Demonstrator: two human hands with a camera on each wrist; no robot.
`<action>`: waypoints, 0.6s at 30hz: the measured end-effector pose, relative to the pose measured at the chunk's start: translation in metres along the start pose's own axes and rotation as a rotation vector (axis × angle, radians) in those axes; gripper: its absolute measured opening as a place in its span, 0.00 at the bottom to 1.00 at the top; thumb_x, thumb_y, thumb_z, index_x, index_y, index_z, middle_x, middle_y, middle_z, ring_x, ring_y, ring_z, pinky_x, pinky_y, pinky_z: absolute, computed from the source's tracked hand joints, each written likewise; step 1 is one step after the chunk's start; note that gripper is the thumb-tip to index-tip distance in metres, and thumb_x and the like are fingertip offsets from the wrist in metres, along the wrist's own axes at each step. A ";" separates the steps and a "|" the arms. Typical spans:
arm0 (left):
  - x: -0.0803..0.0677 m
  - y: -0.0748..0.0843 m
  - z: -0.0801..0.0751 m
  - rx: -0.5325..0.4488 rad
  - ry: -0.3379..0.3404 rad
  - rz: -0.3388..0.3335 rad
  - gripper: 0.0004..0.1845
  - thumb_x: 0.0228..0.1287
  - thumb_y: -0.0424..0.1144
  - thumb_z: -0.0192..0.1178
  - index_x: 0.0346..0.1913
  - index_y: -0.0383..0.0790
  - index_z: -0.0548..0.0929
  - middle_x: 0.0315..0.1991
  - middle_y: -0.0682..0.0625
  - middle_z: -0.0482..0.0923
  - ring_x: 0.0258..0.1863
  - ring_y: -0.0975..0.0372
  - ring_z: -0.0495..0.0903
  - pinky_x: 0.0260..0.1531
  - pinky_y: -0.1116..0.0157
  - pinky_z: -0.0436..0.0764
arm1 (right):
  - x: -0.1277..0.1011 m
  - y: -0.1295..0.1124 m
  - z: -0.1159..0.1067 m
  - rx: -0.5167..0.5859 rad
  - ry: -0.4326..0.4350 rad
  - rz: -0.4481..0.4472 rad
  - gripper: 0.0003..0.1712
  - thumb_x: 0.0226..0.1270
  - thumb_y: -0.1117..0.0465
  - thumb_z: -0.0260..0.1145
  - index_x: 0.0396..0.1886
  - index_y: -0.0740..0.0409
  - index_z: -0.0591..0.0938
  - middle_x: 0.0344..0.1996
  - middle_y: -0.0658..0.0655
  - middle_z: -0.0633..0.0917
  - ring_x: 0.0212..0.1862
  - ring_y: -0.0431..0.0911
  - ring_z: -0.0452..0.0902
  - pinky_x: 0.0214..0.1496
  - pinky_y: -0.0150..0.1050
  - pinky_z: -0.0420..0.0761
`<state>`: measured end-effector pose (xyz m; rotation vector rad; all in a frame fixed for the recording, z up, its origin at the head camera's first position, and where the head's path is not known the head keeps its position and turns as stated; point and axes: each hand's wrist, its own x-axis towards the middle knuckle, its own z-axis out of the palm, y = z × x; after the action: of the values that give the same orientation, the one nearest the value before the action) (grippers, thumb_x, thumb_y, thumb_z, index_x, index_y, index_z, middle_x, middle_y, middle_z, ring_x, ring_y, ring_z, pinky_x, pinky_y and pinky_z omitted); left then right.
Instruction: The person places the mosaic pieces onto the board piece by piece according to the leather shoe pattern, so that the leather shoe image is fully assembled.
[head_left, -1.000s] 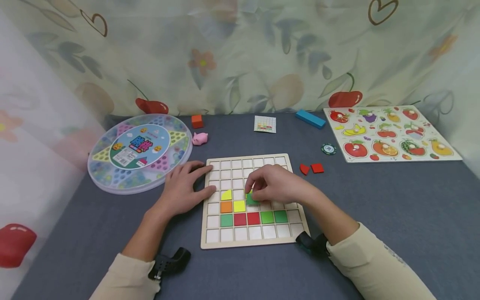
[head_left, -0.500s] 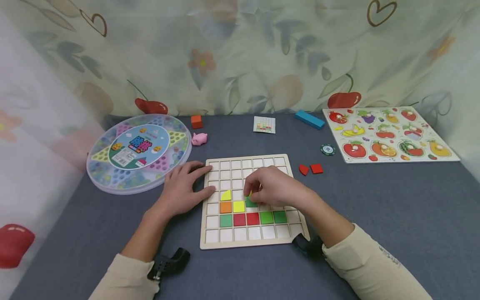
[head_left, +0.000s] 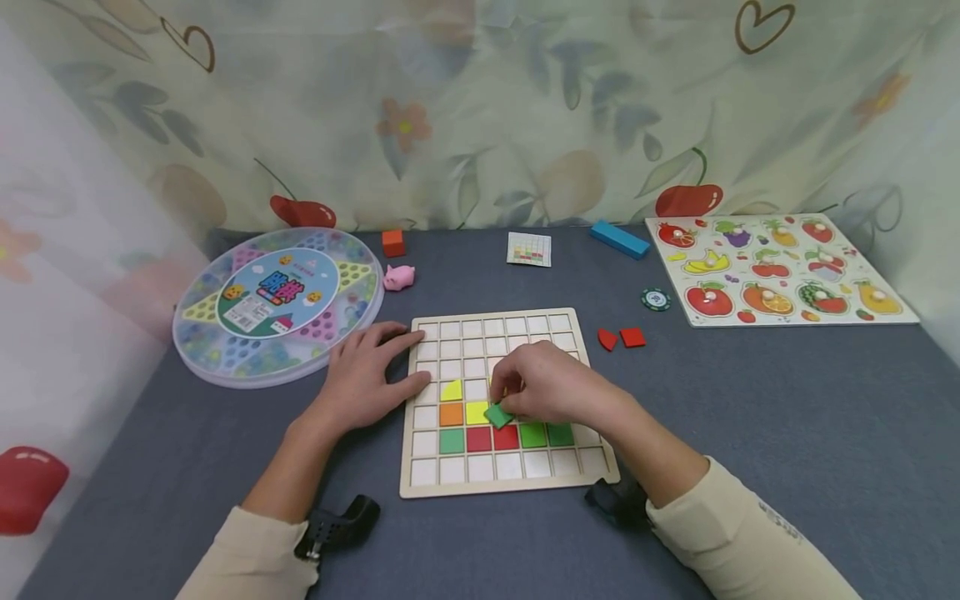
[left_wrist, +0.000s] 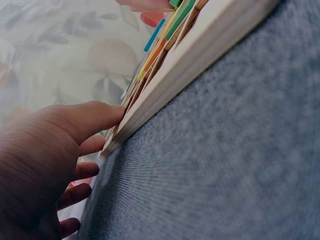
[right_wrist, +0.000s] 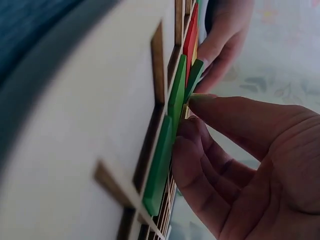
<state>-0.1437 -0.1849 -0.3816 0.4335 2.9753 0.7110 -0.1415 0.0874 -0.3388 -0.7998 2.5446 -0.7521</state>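
Observation:
A wooden grid board [head_left: 441, 487] with white cells lies in the middle of the table. Coloured tiles sit in some cells, among them an orange tile [head_left: 451, 414], a yellow tile [head_left: 477, 412] and a dark green tile [head_left: 560, 434]. My right hand [head_left: 555, 382] pinches a green square tile [head_left: 497, 416] between thumb and fingers, tilted over the cells above the red tiles [head_left: 480, 439]. My left hand [head_left: 367, 372] rests beside the board's left edge, thumb and index finger touching the frame. In the left wrist view the thumb [left_wrist: 102, 117] lies straight against that frame.
A round marble game box [head_left: 195, 354] stands left, near a pink pig [head_left: 399, 277] and an orange block [head_left: 393, 243]. Behind the board lies a pattern card [head_left: 528, 249]. To the right are red pieces [head_left: 633, 337], a chip [head_left: 656, 299], a blue block [head_left: 619, 240] and a fruit puzzle [head_left: 787, 317].
My right hand has shifted slightly toward me. The green tile it pinches has come nearer and turned askew to the grid. My left hand has stayed in place.

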 end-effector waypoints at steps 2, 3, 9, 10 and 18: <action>0.000 0.000 0.000 0.000 0.000 0.000 0.35 0.69 0.56 0.63 0.76 0.50 0.72 0.75 0.40 0.64 0.74 0.41 0.58 0.70 0.34 0.55 | -0.001 0.001 0.000 0.000 -0.003 -0.006 0.08 0.65 0.67 0.70 0.33 0.49 0.90 0.24 0.45 0.83 0.30 0.41 0.75 0.36 0.36 0.76; 0.000 0.000 0.000 0.000 -0.001 0.000 0.35 0.69 0.56 0.63 0.76 0.50 0.72 0.75 0.40 0.64 0.74 0.42 0.58 0.70 0.34 0.55 | -0.002 0.002 0.000 0.000 -0.007 -0.009 0.07 0.66 0.66 0.70 0.34 0.49 0.90 0.24 0.45 0.83 0.30 0.41 0.75 0.36 0.36 0.76; 0.000 0.001 0.000 -0.002 -0.006 -0.005 0.35 0.69 0.56 0.63 0.76 0.50 0.72 0.75 0.40 0.64 0.74 0.41 0.58 0.70 0.34 0.54 | -0.004 0.002 -0.001 -0.022 -0.055 -0.045 0.08 0.63 0.60 0.75 0.41 0.46 0.89 0.31 0.46 0.82 0.35 0.42 0.76 0.40 0.38 0.77; 0.000 0.001 -0.001 -0.003 -0.008 -0.007 0.35 0.69 0.56 0.63 0.76 0.50 0.72 0.75 0.40 0.64 0.74 0.41 0.58 0.70 0.34 0.54 | -0.004 0.002 -0.001 -0.030 -0.062 -0.053 0.08 0.63 0.60 0.75 0.42 0.46 0.89 0.33 0.46 0.82 0.36 0.42 0.76 0.41 0.38 0.77; 0.000 0.002 -0.001 -0.001 -0.007 -0.006 0.35 0.70 0.56 0.62 0.76 0.49 0.72 0.75 0.39 0.64 0.74 0.41 0.58 0.70 0.34 0.54 | -0.005 -0.001 0.000 -0.162 -0.006 -0.063 0.06 0.61 0.59 0.76 0.38 0.49 0.87 0.27 0.46 0.79 0.33 0.41 0.73 0.40 0.37 0.75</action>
<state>-0.1431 -0.1837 -0.3794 0.4259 2.9684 0.7086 -0.1373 0.0897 -0.3369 -0.9366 2.6109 -0.5661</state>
